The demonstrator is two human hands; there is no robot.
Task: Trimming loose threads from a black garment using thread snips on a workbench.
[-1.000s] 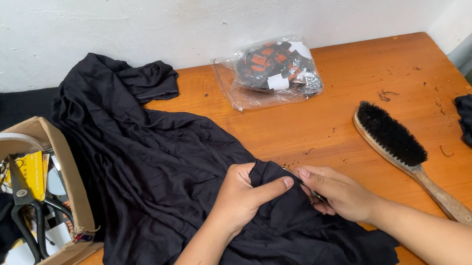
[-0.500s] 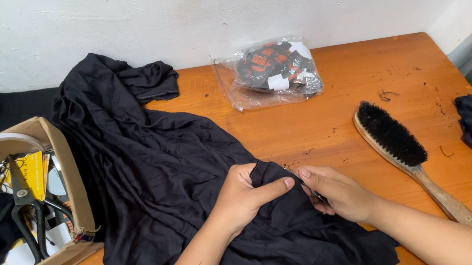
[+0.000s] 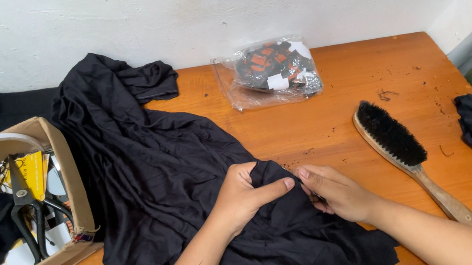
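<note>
The black garment point(image 3: 156, 180) lies spread over the wooden table point(image 3: 340, 130), its left edge touching the cardboard box point(image 3: 66, 175). The left hand point(image 3: 245, 196) pinches a fold of it closed; the right hand point(image 3: 337, 192) grips the cloth beside it. Bare table lies right of the garment, up to the brush point(image 3: 402, 152). Since the earlier frame, both hands stay put.

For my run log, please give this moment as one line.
left hand: pinches black cloth | right hand: on cloth edge | nearby: brush
</note>
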